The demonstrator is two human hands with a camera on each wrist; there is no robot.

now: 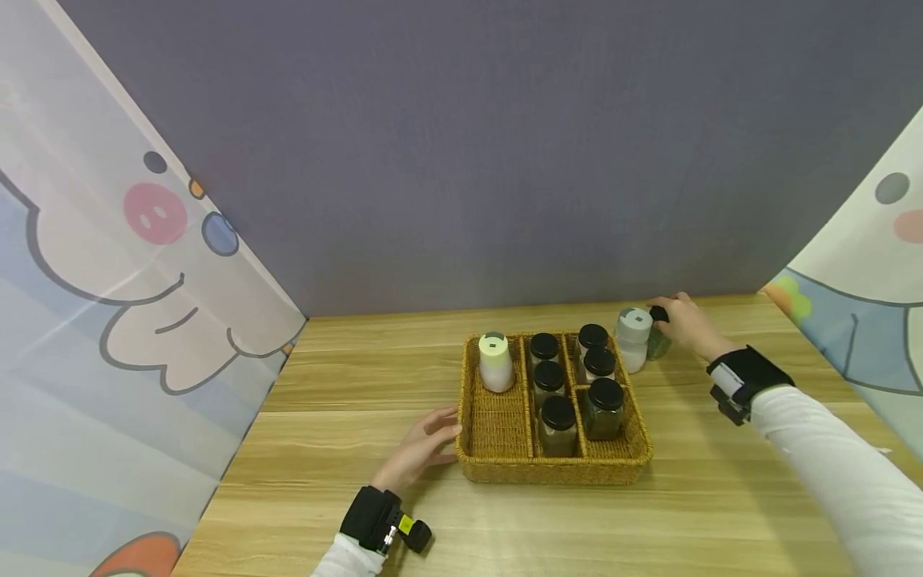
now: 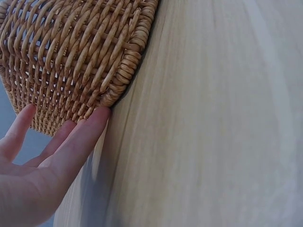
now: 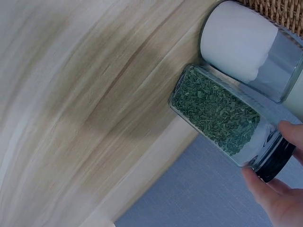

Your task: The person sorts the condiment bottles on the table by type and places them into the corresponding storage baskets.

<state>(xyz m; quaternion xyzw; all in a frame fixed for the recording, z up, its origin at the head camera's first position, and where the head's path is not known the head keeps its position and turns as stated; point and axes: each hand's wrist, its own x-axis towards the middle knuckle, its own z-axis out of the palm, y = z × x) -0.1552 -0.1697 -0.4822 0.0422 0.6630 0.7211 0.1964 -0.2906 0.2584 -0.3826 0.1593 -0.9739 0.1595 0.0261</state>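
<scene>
My right hand (image 1: 692,327) pinches the black lid of a square glass spice jar (image 3: 215,111) filled with dried green flakes. The jar is at the right of a woven basket (image 1: 555,473), beside a glass jar of white powder (image 3: 236,40) with a whitish lid. Against the basket's left side rest the extended fingertips of my left hand (image 1: 421,450); in the left wrist view they touch the wicker near its bottom edge. Inside the basket, a white jar with a pale yellow-green lid (image 1: 496,365) stands in the left compartment. Several black-lidded jars (image 1: 558,429) fill parts of the other compartments.
The basket sits on a wood-grain table (image 1: 346,385). A grey-blue panel (image 1: 490,160) rises along the table's back edge. Cartoon-printed sheets (image 1: 108,280) hang at the left and right sides.
</scene>
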